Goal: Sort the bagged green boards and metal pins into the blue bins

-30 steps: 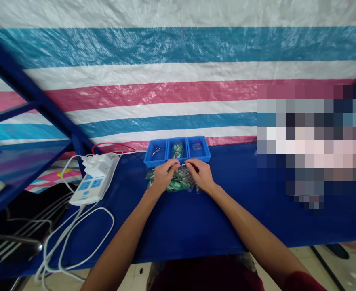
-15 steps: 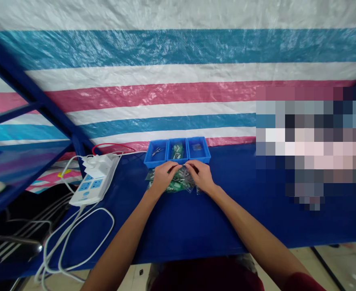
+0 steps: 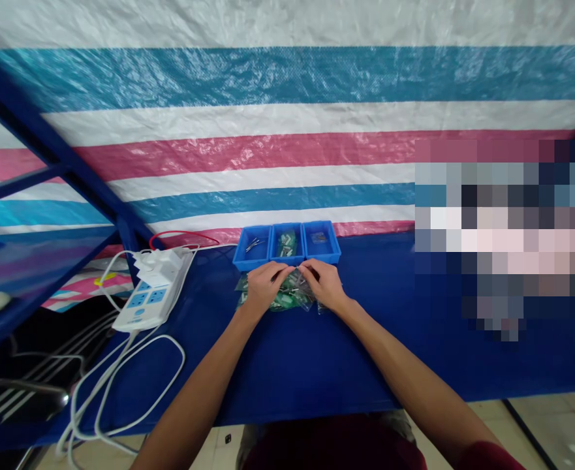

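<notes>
3 blue bins stand side by side at the far edge of the dark blue surface [image 3: 297,365]. The left bin [image 3: 248,266] holds a few thin metal rods [image 3: 254,245], lying slantwise, their right ends farther from the person. The middle bin [image 3: 293,259] holds green-and-clear bagged pieces [image 3: 287,243], some of them pale and short. The right bin [image 3: 329,252] holds a small clear packet [image 3: 318,237] whose contents are too small to tell.

Just in front of the bins lies a pile of clear and green plastic bags [image 3: 287,300], wider than it is deep, its long axis running left to right along the row. Pale stick-like pieces inside the bags point in several directions.

The person's left hand [image 3: 262,285] and right hand [image 3: 323,282] meet over the pile's far side, fingertips drawn in narrowly and almost touching. Something small shows between them, but whether either hand grips it cannot be told, nor can its direction.
</notes>
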`<state>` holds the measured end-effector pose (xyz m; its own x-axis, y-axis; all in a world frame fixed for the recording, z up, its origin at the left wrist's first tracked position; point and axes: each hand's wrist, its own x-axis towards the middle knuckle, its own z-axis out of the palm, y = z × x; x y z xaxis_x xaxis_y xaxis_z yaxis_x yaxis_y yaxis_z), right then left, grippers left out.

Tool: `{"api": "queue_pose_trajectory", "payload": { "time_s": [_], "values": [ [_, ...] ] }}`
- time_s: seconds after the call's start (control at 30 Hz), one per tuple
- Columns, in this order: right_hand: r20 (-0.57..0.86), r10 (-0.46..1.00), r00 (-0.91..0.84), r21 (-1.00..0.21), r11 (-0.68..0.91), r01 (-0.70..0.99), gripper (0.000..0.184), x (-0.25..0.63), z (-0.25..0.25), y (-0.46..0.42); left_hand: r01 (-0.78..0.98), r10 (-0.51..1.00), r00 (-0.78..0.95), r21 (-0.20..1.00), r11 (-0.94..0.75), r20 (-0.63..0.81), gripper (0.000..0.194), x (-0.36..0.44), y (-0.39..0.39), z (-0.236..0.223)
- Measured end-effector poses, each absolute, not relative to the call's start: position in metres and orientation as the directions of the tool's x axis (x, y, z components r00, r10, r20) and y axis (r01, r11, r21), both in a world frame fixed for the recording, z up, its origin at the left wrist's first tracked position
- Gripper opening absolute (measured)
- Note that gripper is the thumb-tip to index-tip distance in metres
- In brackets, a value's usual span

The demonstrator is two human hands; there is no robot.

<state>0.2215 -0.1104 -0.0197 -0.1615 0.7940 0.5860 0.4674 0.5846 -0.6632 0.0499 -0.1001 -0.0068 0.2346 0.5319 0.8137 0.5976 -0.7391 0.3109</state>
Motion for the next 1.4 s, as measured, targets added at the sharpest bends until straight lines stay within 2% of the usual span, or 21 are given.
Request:
{"api": "queue_pose_trajectory", "payload": {
  "time_s": [0.23,0.4,0.5,0.6,0.7,0.77,0.93,1.0,1.07,1.17,1.27,1.4],
  "values": [
    [0.590,0.790,-0.166,-0.663,0.592,0.458,0.031,0.220,-0.022,-0.110,0.501,0.634,0.170,0.488,-0.715,0.755,0.017,0.051,-0.102,-0.004],
    [0.560,0.806,-0.192,-0.657,0.573,0.489,0.036,0.220,-0.025,-0.108,0.477,0.637,0.166,0.504,-0.720,0.752,0.014,0.052,-0.103,-0.002],
    [0.553,0.813,-0.183,-0.662,0.562,0.497,0.039,0.221,-0.024,-0.108,0.527,0.579,0.154,0.430,-0.733,0.800,0.014,0.050,-0.103,0.001],
    [0.556,0.814,-0.166,-0.668,0.557,0.494,0.040,0.221,-0.022,-0.110,0.624,0.455,0.125,0.286,-0.727,0.882,0.013,0.038,-0.098,0.004],
    [0.563,0.811,-0.161,-0.662,0.558,0.500,0.041,0.220,-0.021,-0.110,0.738,0.319,0.054,0.177,-0.651,0.946,0.011,0.018,-0.087,0.004],
    [0.567,0.808,-0.161,-0.656,0.562,0.504,0.042,0.220,-0.021,-0.111,0.809,0.308,0.013,0.171,-0.562,0.951,0.013,0.004,-0.078,0.003],
    [0.565,0.806,-0.177,-0.637,0.562,0.527,0.043,0.222,-0.021,-0.110,0.917,0.592,0.094,0.163,-0.365,0.800,0.022,-0.010,-0.065,0.001],
    [0.561,0.809,-0.175,-0.631,0.555,0.543,0.042,0.222,-0.022,-0.109,0.892,0.631,0.173,0.152,-0.426,0.756,0.022,-0.007,-0.066,0.001],
    [0.555,0.814,-0.172,-0.626,0.544,0.559,0.039,0.223,-0.024,-0.107,0.817,0.634,0.301,0.151,-0.557,0.712,0.021,-0.002,-0.069,0.002],
    [0.541,0.825,-0.165,-0.622,0.524,0.582,0.029,0.224,-0.029,-0.103,0.704,0.643,0.473,0.180,-0.687,0.602,0.021,0.006,-0.075,0.001],
    [0.520,0.837,-0.172,-0.618,0.507,0.601,0.019,0.225,-0.032,-0.100,0.687,0.687,0.549,0.211,-0.695,0.476,0.022,0.010,-0.078,-0.002],
    [0.510,0.845,-0.162,-0.613,0.489,0.620,0.016,0.226,-0.033,-0.099,0.726,0.748,0.586,0.208,-0.655,0.312,0.018,0.011,-0.080,-0.003]
  ]
}}
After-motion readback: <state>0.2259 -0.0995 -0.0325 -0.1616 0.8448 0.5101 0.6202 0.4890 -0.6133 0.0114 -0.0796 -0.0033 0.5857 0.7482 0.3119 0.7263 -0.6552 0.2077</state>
